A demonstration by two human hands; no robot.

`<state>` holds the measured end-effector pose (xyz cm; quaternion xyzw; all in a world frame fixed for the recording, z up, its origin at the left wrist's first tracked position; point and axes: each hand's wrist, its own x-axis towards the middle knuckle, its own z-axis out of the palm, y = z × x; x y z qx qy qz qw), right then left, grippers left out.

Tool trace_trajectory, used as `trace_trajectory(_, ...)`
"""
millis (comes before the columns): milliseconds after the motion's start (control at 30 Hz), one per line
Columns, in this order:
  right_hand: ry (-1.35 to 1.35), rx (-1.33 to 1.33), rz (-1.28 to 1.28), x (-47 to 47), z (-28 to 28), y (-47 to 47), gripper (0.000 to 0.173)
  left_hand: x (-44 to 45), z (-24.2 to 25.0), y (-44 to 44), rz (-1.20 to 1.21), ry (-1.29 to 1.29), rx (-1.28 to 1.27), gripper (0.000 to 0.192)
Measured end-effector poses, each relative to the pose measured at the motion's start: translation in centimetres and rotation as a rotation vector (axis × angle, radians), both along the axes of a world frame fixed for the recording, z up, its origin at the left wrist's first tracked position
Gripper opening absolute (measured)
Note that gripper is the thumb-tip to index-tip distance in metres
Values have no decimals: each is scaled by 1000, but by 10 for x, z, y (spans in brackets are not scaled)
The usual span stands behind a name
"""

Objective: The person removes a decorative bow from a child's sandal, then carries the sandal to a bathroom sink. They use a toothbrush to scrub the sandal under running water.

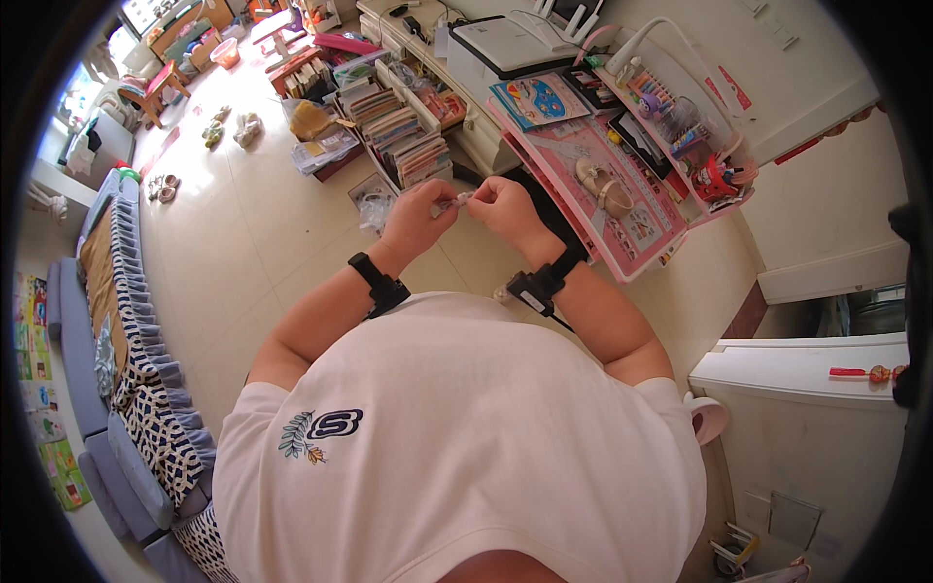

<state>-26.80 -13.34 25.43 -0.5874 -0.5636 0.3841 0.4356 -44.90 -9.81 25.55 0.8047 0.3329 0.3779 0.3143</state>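
My left hand (417,218) and my right hand (512,215) meet in front of me, fingertips almost touching. Both pinch a small whitish, partly see-through piece (463,198). The fingers cover most of it, so I cannot tell exactly what it is. To the right of my right hand, a beige child's shoe (603,191) with a strap and a bow lies on a pink study desk (619,273). Just left of my left hand, crumpled clear plastic (374,211) sits in an open box on the floor.
Rows of books (408,142) stand beyond my hands, beside a white cabinet (481,138). A printer (503,44) and booklets (539,98) are at the desk's back. A cushioned sofa (131,350) lines the left side. Shoes (248,129) lie on the tiled floor. A white door (809,408) is at right.
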Motion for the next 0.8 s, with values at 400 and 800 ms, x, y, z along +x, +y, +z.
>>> trace_trajectory(400, -9, -92, 120, 13, 15, 2, 18, -6, -4, 9, -84, 77, -20, 18)
trace_trajectory(800, -20, -78, 153, 11, 20, 6, 13, -6, -5, 11, -71, 61, -28, 17)
